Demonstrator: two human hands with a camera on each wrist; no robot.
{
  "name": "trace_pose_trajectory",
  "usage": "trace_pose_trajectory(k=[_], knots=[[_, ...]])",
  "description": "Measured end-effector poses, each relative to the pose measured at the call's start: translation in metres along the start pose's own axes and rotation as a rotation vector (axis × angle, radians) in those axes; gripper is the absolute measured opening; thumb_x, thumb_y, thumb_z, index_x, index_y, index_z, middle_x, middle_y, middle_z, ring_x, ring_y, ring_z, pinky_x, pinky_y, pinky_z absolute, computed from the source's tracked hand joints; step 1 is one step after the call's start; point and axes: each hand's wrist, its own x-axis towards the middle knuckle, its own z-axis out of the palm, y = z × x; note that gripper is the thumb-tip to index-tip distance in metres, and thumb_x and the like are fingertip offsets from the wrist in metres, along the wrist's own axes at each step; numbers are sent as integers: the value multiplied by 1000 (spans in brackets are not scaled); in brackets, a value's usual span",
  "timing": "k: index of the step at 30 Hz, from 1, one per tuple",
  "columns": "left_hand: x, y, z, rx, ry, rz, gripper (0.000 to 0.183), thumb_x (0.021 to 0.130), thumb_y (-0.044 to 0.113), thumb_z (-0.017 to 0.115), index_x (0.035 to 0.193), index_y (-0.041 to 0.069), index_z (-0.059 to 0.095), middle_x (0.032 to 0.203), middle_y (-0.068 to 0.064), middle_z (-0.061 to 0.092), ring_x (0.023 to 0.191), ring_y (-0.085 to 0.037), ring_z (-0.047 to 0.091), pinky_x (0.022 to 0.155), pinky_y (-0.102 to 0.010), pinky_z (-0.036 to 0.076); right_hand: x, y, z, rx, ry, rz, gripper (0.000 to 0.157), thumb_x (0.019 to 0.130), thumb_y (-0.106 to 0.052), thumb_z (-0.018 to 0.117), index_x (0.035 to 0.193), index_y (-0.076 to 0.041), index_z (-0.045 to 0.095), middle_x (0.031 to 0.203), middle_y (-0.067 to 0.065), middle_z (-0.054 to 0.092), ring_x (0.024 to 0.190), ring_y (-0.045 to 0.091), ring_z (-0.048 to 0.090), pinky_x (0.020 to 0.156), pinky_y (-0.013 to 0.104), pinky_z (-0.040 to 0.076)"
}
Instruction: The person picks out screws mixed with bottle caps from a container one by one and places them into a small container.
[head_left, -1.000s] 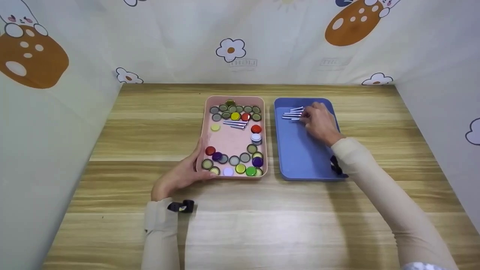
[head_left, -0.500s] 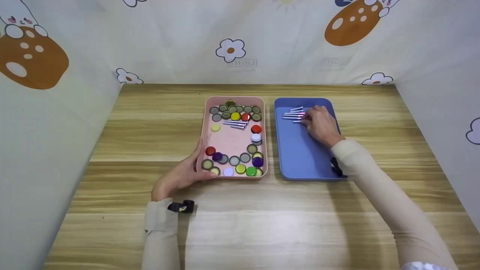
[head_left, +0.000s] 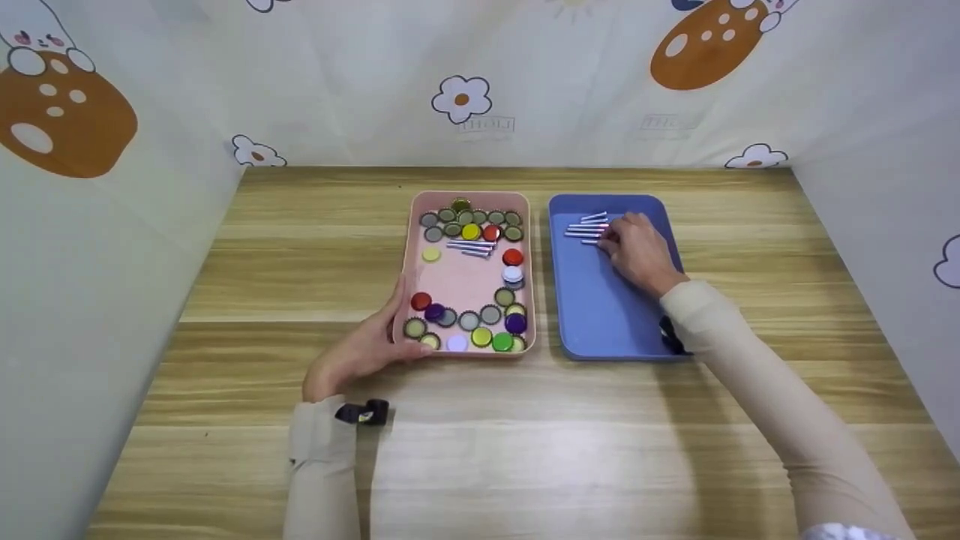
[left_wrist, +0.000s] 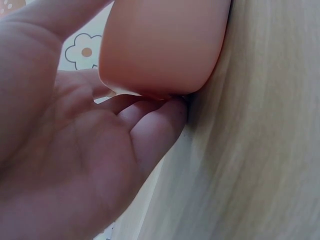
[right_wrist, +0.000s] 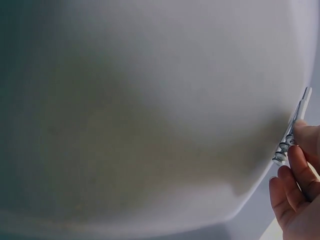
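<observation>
My left hand [head_left: 364,349] grips the near-left corner of a pink tray [head_left: 406,285], thumb on the front rim and fingers along the side. In the left wrist view its fingertips [left_wrist: 167,117] press low against the tray wall. My right hand [head_left: 639,251] is over the far part of a blue tray [head_left: 600,322], pinching the head end of a silver screw [head_left: 589,242]. Several other slim silver screws [head_left: 583,226] lie roughly parallel beside it. In the right wrist view, screw heads [right_wrist: 280,157] sit close by the curled fingertips.
Inside the pink tray, bottle caps of many colours, among them a green cap [head_left: 502,342], lie around the edges. Several silver screws [head_left: 471,247] lie there too. Both trays stand side by side on a wooden table [head_left: 300,247], with a patterned cloth [head_left: 360,97] behind.
The screw under my right hand has shifted slightly toward me, then a little left, the hand moving slightly with it. My left hand and both trays have stayed put.
</observation>
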Motion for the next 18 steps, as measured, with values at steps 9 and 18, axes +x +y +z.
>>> trace_pose_trajectory(k=[9, 18], knots=[[2, 0, 2, -18, 2, 30, 120, 83, 41, 80, 159, 35, -13, 171, -7, 3, 156, -25, 18, 128, -50, 11, -1, -2, 3, -4, 13, -12, 14, 94, -14, 68, 93, 0, 70, 96, 19, 65, 101, 39, 58, 89, 53, 49], [3, -2, 2, -25, 0, 35, 118, 85, 39, 79, 159, 37, -13, 171, -7, 4, 156, -26, 18, 128, -51, 10, -1, -5, 2, -4, 21, 12, 13, 93, -13, 69, 93, 0, 70, 93, 18, 62, 97, 36, 57, 81, 51, 50]])
